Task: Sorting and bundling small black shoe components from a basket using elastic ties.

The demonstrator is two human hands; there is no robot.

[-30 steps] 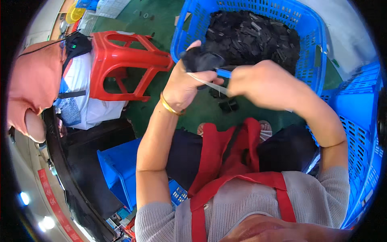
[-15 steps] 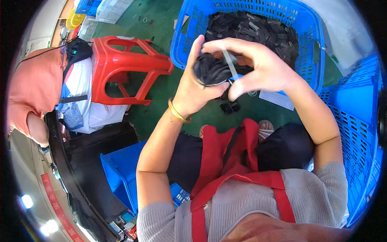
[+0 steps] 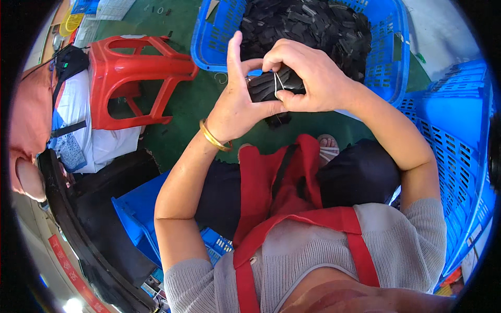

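Between my two hands sits a bundle of flat black strips (image 3: 262,88), held over the near side of a blue basket. The thumb and fingers of my left hand (image 3: 237,107), with a gold bracelet at the wrist, wrap round the bundle's left side; its index finger points up. My right hand (image 3: 318,78) is closed at the bundle's right side, fingertips and thumb pinching a thin white elastic band (image 3: 275,86). Two strands of the band cross the strips in a narrow V. The bundle's underside is partly hidden by my hands.
The blue basket (image 3: 401,62) ahead holds a heap of loose black pieces (image 3: 308,31). A red plastic stool (image 3: 138,70) stands left, beside a person in orange clothing (image 3: 34,120). Blue crates (image 3: 449,141) rise on my right. A blue bin (image 3: 133,214) sits by my left leg.
My right hand has closed in on the bundle, its thumb and fingers now pinching at the strips. The band, a blurred single strand before, now shows as two strands. The whole view has shifted.
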